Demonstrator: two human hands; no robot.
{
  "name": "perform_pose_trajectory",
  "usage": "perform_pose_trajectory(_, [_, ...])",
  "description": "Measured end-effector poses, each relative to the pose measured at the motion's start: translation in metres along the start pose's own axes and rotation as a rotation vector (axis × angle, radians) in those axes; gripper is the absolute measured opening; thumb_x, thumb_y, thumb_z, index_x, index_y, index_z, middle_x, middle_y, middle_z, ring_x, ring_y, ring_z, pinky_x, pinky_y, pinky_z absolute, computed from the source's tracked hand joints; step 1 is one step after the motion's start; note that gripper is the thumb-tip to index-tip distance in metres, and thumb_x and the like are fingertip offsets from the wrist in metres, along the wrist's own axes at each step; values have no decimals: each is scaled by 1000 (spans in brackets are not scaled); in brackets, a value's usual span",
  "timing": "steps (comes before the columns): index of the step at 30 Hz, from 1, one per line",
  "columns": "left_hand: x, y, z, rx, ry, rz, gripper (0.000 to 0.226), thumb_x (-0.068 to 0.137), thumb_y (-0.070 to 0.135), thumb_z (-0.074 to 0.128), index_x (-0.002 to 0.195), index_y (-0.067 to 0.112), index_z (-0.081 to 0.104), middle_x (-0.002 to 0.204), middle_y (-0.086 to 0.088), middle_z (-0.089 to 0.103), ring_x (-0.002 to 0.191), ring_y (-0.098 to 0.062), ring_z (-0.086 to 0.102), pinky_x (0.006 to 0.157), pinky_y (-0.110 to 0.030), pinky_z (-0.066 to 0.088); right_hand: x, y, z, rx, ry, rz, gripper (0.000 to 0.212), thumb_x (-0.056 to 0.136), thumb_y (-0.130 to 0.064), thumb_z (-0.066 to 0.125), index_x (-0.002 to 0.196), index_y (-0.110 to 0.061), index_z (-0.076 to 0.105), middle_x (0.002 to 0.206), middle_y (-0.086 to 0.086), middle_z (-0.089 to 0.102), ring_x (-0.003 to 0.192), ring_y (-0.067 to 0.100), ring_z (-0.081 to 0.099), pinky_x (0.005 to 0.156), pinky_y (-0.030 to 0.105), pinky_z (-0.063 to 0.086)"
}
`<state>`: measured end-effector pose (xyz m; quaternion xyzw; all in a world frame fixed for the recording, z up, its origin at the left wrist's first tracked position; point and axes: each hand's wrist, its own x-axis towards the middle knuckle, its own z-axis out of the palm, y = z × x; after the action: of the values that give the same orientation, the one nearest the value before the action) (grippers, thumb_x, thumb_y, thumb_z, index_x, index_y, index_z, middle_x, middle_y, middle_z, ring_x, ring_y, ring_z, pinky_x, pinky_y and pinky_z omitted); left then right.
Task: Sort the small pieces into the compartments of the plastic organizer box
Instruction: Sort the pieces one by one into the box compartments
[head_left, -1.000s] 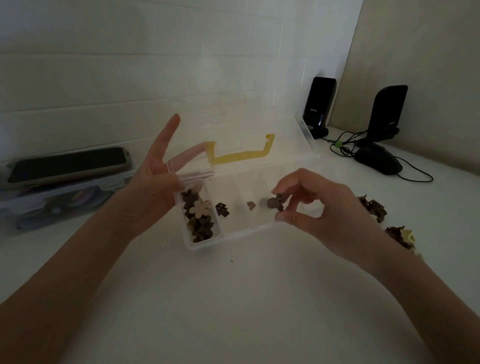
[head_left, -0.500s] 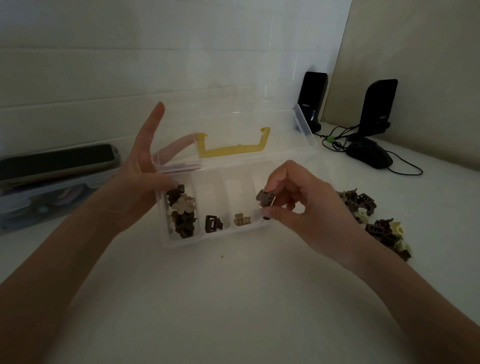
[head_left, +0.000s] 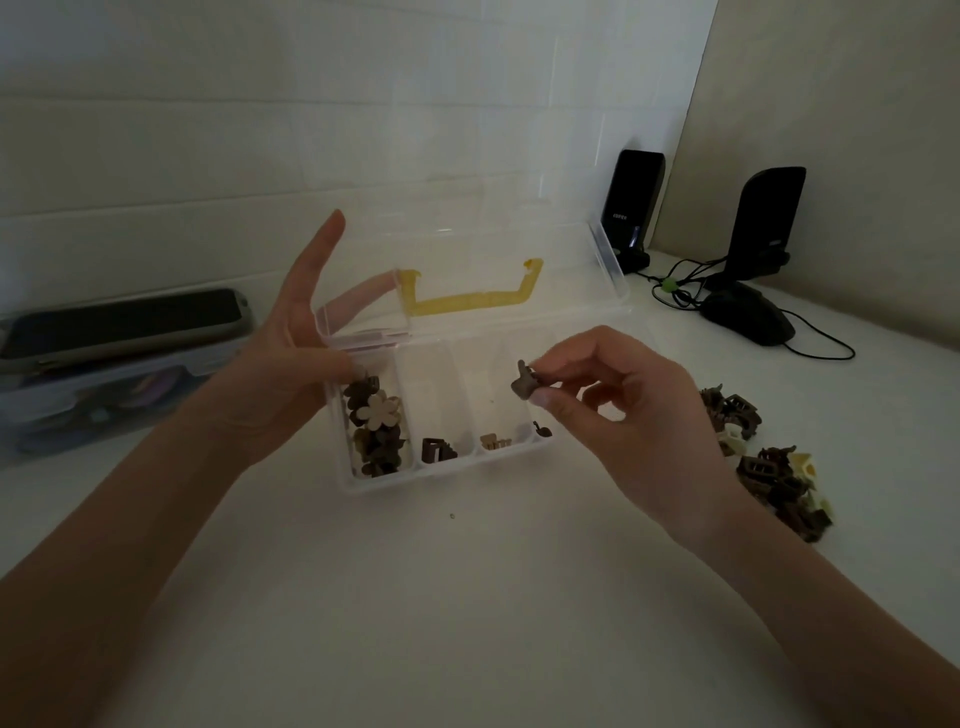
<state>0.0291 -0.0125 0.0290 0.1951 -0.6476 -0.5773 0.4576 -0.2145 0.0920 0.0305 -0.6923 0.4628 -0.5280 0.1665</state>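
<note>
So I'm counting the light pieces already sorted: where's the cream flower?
In the head view, the cream flower lies in the leftmost compartment of the clear organizer box, on top of dark brown pieces, just below the left hand's thumb.

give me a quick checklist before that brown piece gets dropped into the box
1. Lid open: ok.
2. Left hand steadying the organizer box: ok, fingers at its left end.
3. Right hand grip on the brown piece: ok, pinched at the fingertips.
4. Piece above a compartment: ok, over the right part of the box.
5. Which compartment matches: cannot tell, shape too small.
6. Unsorted pile left to sort: ok, on the table at right.
</note>
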Motion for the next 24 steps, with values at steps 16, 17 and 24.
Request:
perform_pose_trajectory(16, [-2, 7, 5, 47, -49, 3, 109, 57, -1, 71, 143, 52, 29, 139, 6, 56, 111, -29, 64, 90, -40, 52, -8, -3, 1, -789, -165, -236, 51, 66, -2, 44, 93, -34, 72, 137, -2, 48, 116, 21, 37, 91, 36, 27])
perform_pose_trajectory(17, [-2, 7, 5, 49, -50, 0, 109, 57, -1, 70, 143, 52, 29, 139, 6, 56, 111, -29, 64, 89, -40, 52, -9, -5, 5, -852, -214, -236, 51, 64, -2, 46, 92, -35, 73, 143, -2, 44, 123, 22, 32, 95, 38, 23])
perform_pose_trajectory(24, [-2, 7, 3, 39, -75, 15, 107, 62, -10, 65, 143, 52, 30, 140, 7, 55, 117, -35, 60, 92, -51, 45, -15, -9, 13, -958, -230, -180, 61, 68, -11, 24, 105, -30, 68, 155, 2, 25, 141, 29, 22, 110, 56, 15])
